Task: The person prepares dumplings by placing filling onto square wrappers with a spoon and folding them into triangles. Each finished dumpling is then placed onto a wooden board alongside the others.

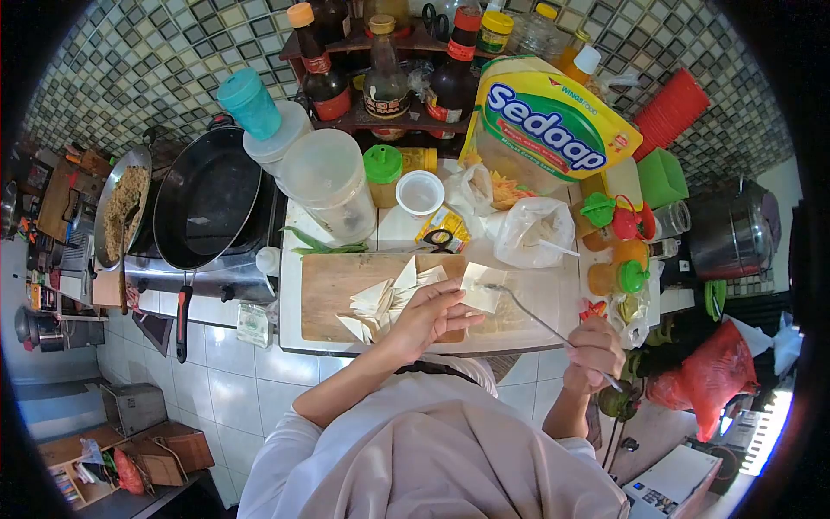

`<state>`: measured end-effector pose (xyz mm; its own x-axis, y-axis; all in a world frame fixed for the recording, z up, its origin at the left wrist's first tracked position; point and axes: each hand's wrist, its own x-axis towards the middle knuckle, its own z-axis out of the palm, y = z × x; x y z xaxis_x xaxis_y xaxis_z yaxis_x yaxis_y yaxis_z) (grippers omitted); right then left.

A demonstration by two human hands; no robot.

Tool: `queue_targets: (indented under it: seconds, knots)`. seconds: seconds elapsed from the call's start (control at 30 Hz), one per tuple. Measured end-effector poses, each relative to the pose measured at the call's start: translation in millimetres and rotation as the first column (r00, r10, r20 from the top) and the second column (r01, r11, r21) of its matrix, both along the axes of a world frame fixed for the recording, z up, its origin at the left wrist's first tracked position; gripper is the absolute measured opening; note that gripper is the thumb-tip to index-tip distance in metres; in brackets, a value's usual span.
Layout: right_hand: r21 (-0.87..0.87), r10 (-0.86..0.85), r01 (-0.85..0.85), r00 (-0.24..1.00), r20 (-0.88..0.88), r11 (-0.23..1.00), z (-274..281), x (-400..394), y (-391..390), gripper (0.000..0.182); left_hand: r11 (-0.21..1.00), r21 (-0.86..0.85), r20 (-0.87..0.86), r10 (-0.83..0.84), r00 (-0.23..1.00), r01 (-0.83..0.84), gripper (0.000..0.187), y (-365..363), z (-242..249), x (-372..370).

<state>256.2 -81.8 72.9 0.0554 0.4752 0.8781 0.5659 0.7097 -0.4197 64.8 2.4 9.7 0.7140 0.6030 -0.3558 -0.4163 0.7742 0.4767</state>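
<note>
A square, pale pastry wrapper [473,297] lies over the fingers of my left hand [422,318], which holds it above the cutting board. My right hand [595,353] is closed around the handle of a long metal spoon [538,318]. The spoon's far end rests on or just over the wrapper; what it carries is too small to make out. Beside my left hand, a pile of folded, pointed wrappers [373,310] sits on the wooden cutting board [324,281].
Behind the board are black-handled scissors [441,240], a white cup [420,192] and a plastic bag [534,232]. Jars with green lids [634,276] stand at right. On the stove at left are a black frying pan [207,199] and a pan of crumbly food [124,208].
</note>
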Motion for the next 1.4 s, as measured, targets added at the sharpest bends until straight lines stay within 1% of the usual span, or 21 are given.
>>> queue_targets:
  seconds: [0.03,0.1,0.2,0.27,0.4,0.47,0.5,0.57,0.63,0.7,0.73,0.8,0.83,0.9,0.93,1.0,1.03,1.13,1.27,1.33,1.4]
  knots:
    - [-0.035,0.015,-0.014,0.999,0.036,0.999,1,-2,2,0.036,1.0,-0.006,0.015,0.0,1.0,0.0,0.019,0,1,0]
    - [-0.024,0.044,-0.044,0.999,0.004,0.999,-3,1,0,0.033,1.0,-0.012,0.028,0.004,1.0,-0.003,0.018,0,-1,-2]
    - [0.052,0.02,-0.017,0.998,-0.061,0.999,-4,5,-3,0.028,1.0,-0.029,0.012,0.006,1.0,-0.005,0.016,0,-5,-1]
    - [-0.001,0.006,-0.006,1.0,0.017,1.0,1,2,-1,0.024,1.0,-0.031,0.001,-0.003,1.0,0.003,0.016,1,0,-1]
    - [0.009,0.037,-0.038,0.998,0.044,0.999,-3,2,0,0.021,0.999,-0.031,0.003,-0.004,1.0,0.004,0.017,1,1,-3]
    - [0.055,0.031,-0.027,0.997,-0.067,0.998,-5,2,-4,0.022,0.999,-0.027,0.002,-0.024,1.0,0.025,0.019,1,8,-5]
    - [0.054,0.028,-0.025,0.997,-0.066,0.998,-4,2,-3,0.022,0.999,-0.027,0.003,-0.027,1.0,0.027,0.019,1,7,-4]
    - [0.011,0.036,-0.037,0.995,0.096,0.999,-2,0,0,0.022,0.999,-0.034,0.029,-0.026,0.999,0.027,0.02,1,5,-4]
    - [0.026,0.001,-0.003,0.995,0.102,1.0,0,-2,-1,0.02,0.999,-0.039,0.005,-0.025,1.0,0.025,0.02,1,8,-5]
    - [0.084,0.021,-0.017,0.999,-0.049,0.996,-5,0,-5,0.019,0.999,-0.046,-0.018,-0.026,1.0,0.025,0.02,0,11,-6]
    - [0.085,0.02,-0.016,0.999,-0.047,0.996,-4,-1,-4,0.019,0.999,-0.045,-0.007,-0.018,1.0,0.018,0.019,0,13,-5]
    - [0.02,0.025,-0.027,0.994,0.11,0.999,1,-4,2,0.02,0.999,-0.04,0.004,-0.012,1.0,0.013,0.019,0,12,-4]
    - [0.022,0.026,-0.029,0.993,0.111,0.999,-1,-4,1,0.02,0.999,-0.042,0.019,-0.012,1.0,0.012,0.019,1,10,-4]
    - [0.069,-0.028,0.029,1.0,-0.008,0.997,-5,-2,-4,0.025,0.999,-0.046,0.034,-0.005,0.999,0.007,0.02,0,7,-5]
    - [0.067,-0.028,0.028,1.0,-0.007,0.997,-3,-3,-2,0.025,0.999,-0.046,0.014,-0.002,1.0,0.003,0.021,0,6,-7]
    - [0.007,-0.043,0.042,0.987,0.156,0.999,2,-6,1,0.031,0.999,-0.044,-0.004,-0.005,1.0,0.004,0.022,-1,5,-7]
    - [0.008,-0.045,0.044,0.987,0.157,0.999,0,-5,0,0.031,0.999,-0.048,-0.015,-0.01,1.0,0.009,0.023,0,5,-7]
    - [0.059,-0.08,0.082,0.996,-0.037,0.995,-8,-8,0,0.036,0.999,-0.039,-0.004,0.005,1.0,-0.005,0.024,0,1,-7]
    - [0.006,-0.08,0.08,0.994,0.069,0.997,-6,-9,2,0.037,0.999,-0.026,0.013,0.026,1.0,-0.026,0.022,0,0,-6]
    - [0.053,-0.103,0.11,0.989,-0.11,0.993,-11,-9,0,0.039,0.999,-0.027,0.015,0.032,0.999,-0.032,0.022,0,-7,-7]
    - [0.009,-0.105,0.106,0.991,-0.086,0.994,-10,-11,1,0.038,0.999,-0.03,0.02,0.03,0.999,-0.03,0.022,0,-8,-6]
